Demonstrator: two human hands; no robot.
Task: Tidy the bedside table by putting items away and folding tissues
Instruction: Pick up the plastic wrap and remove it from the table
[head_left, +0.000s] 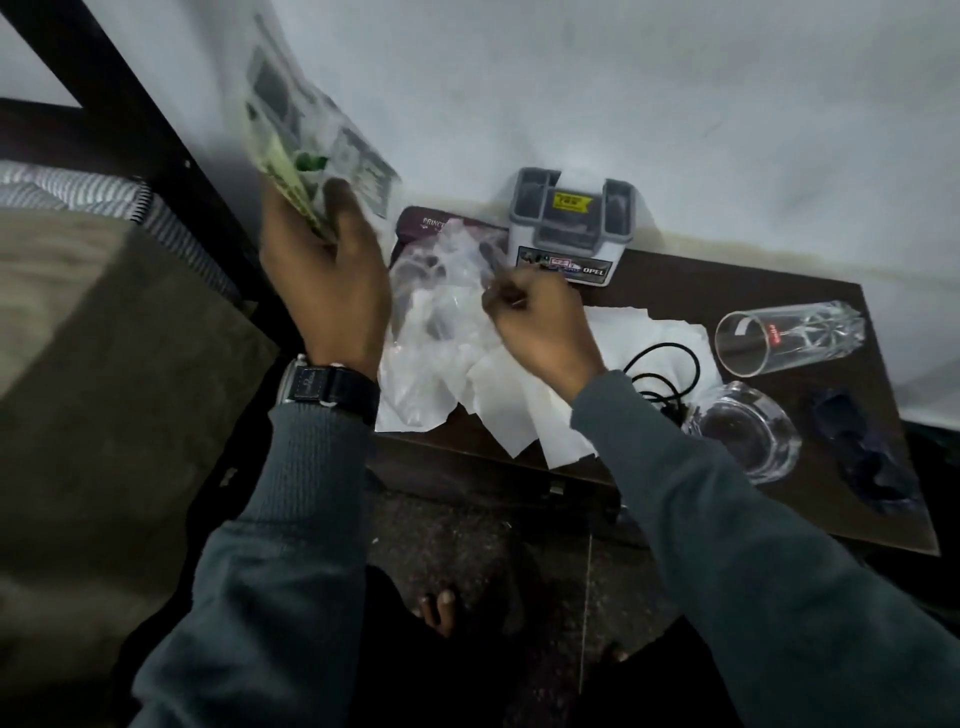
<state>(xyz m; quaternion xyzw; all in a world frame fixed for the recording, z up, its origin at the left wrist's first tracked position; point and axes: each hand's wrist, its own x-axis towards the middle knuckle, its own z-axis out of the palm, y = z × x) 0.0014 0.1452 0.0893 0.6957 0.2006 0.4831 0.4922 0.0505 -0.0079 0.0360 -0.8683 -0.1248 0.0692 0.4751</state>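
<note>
The left hand's (322, 280) fingers were curled round a printed plastic packet (311, 150), gripping it by its lower end. The packet was lifted off the table and stood up against the pale wall, blurred, with green marks near the thumb. A dark-strapped watch (327, 389) sat on that wrist.

The right hand's (540, 327) fingers were bent inward, their tips pinching the edge of a crumpled clear plastic bag (441, 312) that lay on the bedside table (727, 280). The bag covered most of a maroon printed item (421, 223) at the table's back left corner.

Loose white tissues (519, 400) were spread unfolded beneath the bag and the right wrist, some hanging over the table's front edge. A black cable (665, 364) looped across them, partly hidden by the right sleeve.

Just behind the right hand, against the wall, stood a grey-and-white container (571, 223) with a label on its front. Further right a drinking glass (789, 338) lay on its side, a glass bowl (743, 426) sat near the front edge, and a dark object (857, 452), too blurred to identify, lay beyond it. A bed (78, 312) filled the left side.
</note>
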